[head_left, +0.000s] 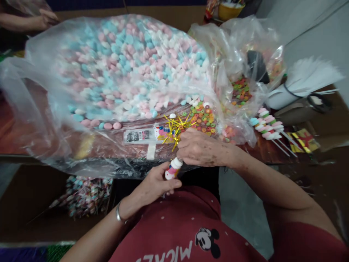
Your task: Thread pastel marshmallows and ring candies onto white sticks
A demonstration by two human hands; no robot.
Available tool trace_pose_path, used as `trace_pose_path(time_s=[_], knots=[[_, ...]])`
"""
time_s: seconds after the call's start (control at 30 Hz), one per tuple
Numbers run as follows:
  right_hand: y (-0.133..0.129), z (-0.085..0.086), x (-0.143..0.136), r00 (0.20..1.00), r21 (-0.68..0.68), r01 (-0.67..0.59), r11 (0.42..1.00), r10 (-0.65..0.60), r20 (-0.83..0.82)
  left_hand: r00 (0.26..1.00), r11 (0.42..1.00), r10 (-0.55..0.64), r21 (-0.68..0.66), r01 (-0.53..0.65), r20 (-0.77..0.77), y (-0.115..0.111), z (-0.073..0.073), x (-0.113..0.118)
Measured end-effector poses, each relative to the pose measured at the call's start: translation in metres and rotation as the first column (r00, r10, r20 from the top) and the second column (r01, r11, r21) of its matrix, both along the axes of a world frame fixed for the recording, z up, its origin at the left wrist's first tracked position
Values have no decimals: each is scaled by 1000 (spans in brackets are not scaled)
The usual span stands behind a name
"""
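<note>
Near the table's front edge, my left hand (pixel 155 183) is closed around a marshmallow skewer (pixel 172 171) in a printed clear wrapper, its white top tilted up to the right. Just above it is my right hand (pixel 200 147), fingers pinched together beside a small pile of gold twist ties (pixel 177 131). Whatever those fingertips hold is hidden. Left of the ties lies a flat printed clear wrapper (pixel 140 135). Behind the right hand, ring-shaped gummy candies (pixel 201 118) are spread on the table.
A big clear bag of pastel marshmallows (pixel 131 65) covers the table's middle. Right of it stand bags of ring candies (pixel 241 89), finished marshmallow skewers (pixel 268 123) and a bundle of white sticks (pixel 302 83). A box of wrapped sweets (pixel 84 196) sits below left. Another person's hand (pixel 47 18) shows top left.
</note>
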State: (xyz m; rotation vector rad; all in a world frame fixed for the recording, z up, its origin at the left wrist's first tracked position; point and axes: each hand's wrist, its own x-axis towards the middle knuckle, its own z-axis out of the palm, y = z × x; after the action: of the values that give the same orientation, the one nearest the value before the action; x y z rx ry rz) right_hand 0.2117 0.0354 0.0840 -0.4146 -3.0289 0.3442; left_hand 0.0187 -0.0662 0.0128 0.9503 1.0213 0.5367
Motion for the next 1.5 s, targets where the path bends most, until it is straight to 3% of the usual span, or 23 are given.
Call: trace_pose_path(time_s=[0.3,0.4,0.5,0.6,0.7,0.83,1.0,1.17,1.3,1.5], knots=[[-17,-7,-18,988,-63,-73,995,81,128,983,987,156,-33,-160,-99,-4,3,18],[-15,-3,-12,994,-50,-44,998,48,97,989,990,138,2,-138,-54,-2,6,13],[-10,2,-4,997,-36,6,999,-3,76,997,998,45,38,-42,-70,-4,7,3],[-9,4,-3,996,-30,4,1000,-1,89,997,999,-7,-43,4,-72,-10,4,-1],[-14,2,-8,993,-43,-39,998,44,108,995,993,45,-108,-55,-92,-14,1,4],[-19,3,-13,989,-47,-42,998,48,143,986,990,121,-58,-128,-115,-10,5,16],[-12,14,-4,994,-25,-26,999,28,109,991,992,123,-24,-125,-45,-2,14,20],[-4,17,7,1000,23,5,1000,-5,2,997,994,64,96,-60,-33,-2,8,16],[2,15,9,996,49,57,997,-54,-65,990,981,100,176,-83,-95,-2,3,12],[7,19,12,995,20,-69,997,70,-65,987,978,111,187,-88,-120,-1,2,9]])
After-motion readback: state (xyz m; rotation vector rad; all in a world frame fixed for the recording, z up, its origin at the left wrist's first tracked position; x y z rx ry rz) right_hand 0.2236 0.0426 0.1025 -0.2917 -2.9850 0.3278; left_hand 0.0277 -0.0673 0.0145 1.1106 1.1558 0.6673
